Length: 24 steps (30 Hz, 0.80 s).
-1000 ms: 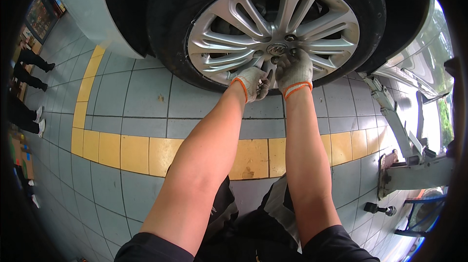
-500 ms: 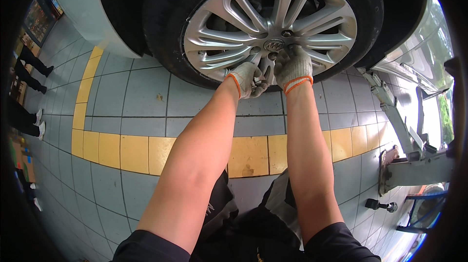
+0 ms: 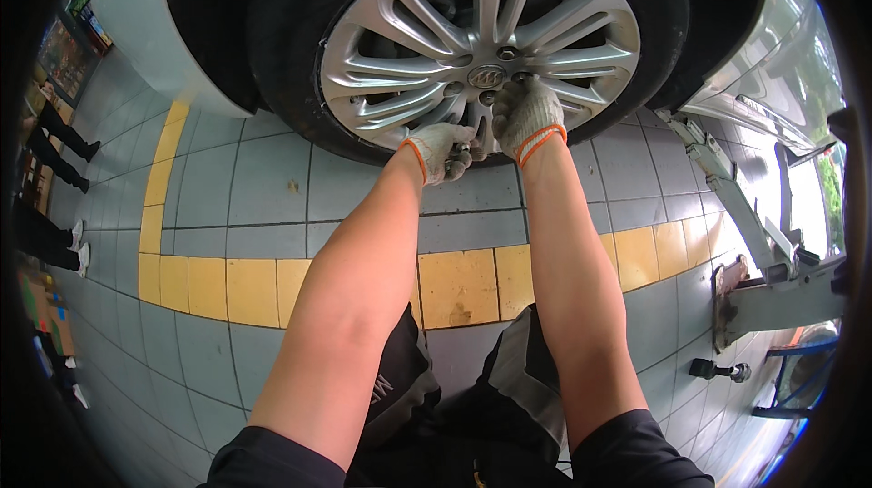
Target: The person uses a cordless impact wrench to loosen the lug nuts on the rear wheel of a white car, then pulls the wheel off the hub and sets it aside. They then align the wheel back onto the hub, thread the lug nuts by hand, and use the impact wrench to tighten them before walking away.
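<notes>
A silver multi-spoke wheel [image 3: 579,20] in a black tyre [image 3: 289,61] fills the upper middle. Both my hands wear pale knit gloves with orange cuffs. My right hand [image 3: 530,120] reaches just below right of the centre cap [image 3: 486,77], fingers curled round a lug position [image 3: 523,79]; the glove hides most of what they grip. Lower left, beside the bottom spokes, my left hand [image 3: 440,152] is closed round small metal pieces, too hidden to name exactly. Other dark lug positions [image 3: 509,54] show around the cap.
White car bodywork [image 3: 136,16] frames the wheel. A metal lift arm [image 3: 731,184] stands at right, a black tool [image 3: 718,370] lying near its base beside a blue frame [image 3: 790,379]. Dark-clad legs [image 3: 64,134] of people are at far left. Yellow tiles [image 3: 459,288] cross the grey floor.
The wheel and both my hands appear shifted left and slightly up as the view moves. My right hand stays at the lug below right of the cap; my left stays closed low by the spokes.
</notes>
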Each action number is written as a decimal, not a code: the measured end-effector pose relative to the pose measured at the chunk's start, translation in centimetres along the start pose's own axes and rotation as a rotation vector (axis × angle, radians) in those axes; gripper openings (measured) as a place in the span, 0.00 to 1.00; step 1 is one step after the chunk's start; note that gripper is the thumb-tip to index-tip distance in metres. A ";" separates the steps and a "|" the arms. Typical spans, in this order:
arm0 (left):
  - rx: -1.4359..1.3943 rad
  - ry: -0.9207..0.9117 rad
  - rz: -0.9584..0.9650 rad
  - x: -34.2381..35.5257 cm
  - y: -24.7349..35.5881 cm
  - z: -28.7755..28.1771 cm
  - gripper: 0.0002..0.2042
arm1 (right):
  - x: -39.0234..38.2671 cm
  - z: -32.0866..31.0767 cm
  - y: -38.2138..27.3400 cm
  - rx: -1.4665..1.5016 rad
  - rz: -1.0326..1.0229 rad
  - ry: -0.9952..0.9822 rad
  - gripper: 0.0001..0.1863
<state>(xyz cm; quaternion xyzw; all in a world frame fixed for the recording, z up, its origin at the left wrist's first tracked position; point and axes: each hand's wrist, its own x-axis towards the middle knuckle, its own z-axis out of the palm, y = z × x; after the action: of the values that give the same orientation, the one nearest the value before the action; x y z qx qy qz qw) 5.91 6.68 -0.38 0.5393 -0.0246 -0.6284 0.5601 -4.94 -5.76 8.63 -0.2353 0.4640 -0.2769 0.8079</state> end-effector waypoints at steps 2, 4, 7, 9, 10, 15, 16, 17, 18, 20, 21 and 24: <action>-0.021 0.013 -0.004 -0.6 0.4 0.1 0.11 | 0.4 -0.1 -0.3 0.017 -0.003 -0.080 0.19; -0.056 0.030 -0.033 -1.4 1.0 0.4 0.11 | 0.7 -0.3 -0.6 0.008 -0.001 -0.147 0.19; -0.082 0.038 -0.012 -3.0 2.1 1.0 0.09 | 0.4 -0.5 -0.4 -0.008 0.022 -0.094 0.16; -0.032 0.033 0.029 -4.3 2.7 1.4 0.09 | -0.6 -0.8 0.4 -0.136 -0.054 -0.118 0.15; -0.007 0.026 0.040 -5.0 2.9 1.5 0.09 | -1.1 -0.7 0.8 -0.210 -0.090 -0.122 0.15; 0.204 0.128 0.083 -7.6 3.2 1.8 0.10 | -4.5 -2.6 3.0 -1.184 -0.457 -0.395 0.34; 0.285 0.167 0.095 -8.0 3.1 1.7 0.10 | -5.0 -2.9 3.1 -1.244 -0.487 -0.437 0.34; 0.358 0.210 0.113 -8.4 3.1 1.6 0.11 | -5.3 -3.1 3.0 -1.303 -0.515 -0.477 0.34; 0.430 0.225 0.115 -8.7 3.1 1.5 0.11 | -5.5 -3.3 2.8 -1.269 -0.450 -0.579 0.33; 0.746 0.111 0.118 -9.8 3.8 0.8 0.16 | -5.8 -3.6 2.4 -1.197 -0.302 -0.768 0.30; 0.823 0.032 0.078 -10.4 4.1 0.4 0.17 | -5.8 -3.7 2.2 -1.199 -0.207 -0.840 0.29; 0.851 0.016 0.125 -12.0 4.6 -0.2 0.23 | -5.7 -3.7 2.2 -1.063 -0.088 -0.877 0.25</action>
<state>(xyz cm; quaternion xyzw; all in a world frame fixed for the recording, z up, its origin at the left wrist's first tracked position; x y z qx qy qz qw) 6.64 13.84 10.23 0.7245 -0.3099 -0.5228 0.3252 -10.10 -0.79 9.09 -0.7083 0.1571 0.0761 0.6840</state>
